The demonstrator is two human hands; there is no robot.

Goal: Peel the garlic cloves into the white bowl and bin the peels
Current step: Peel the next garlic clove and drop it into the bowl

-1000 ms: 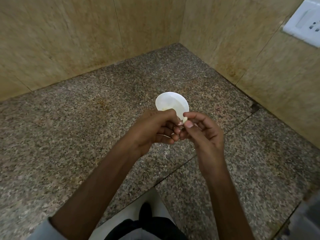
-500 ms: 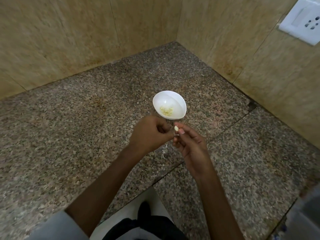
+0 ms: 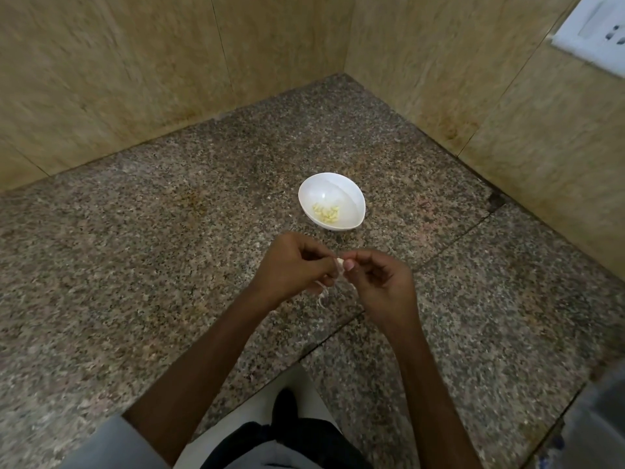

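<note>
A white bowl (image 3: 348, 194) stands on the granite counter, with several peeled garlic cloves (image 3: 326, 213) lying in its bottom. Just in front of the bowl my two hands meet over the counter. My left hand (image 3: 291, 269) and my right hand (image 3: 378, 282) both pinch one small pale garlic clove (image 3: 339, 263) between their fingertips. Thin white peels (image 3: 323, 294) hang down from under my left hand.
The speckled granite counter (image 3: 169, 265) fills a corner between two beige tiled walls (image 3: 135, 79). A white wall socket (image 3: 595, 32) sits at the upper right. The counter's front edge runs near my body, with a metal edge (image 3: 595, 418) at the lower right.
The hands have drawn back from the bowl toward me, so the whole bowl and its cloves now show. Both hands still hold the clove between them.
</note>
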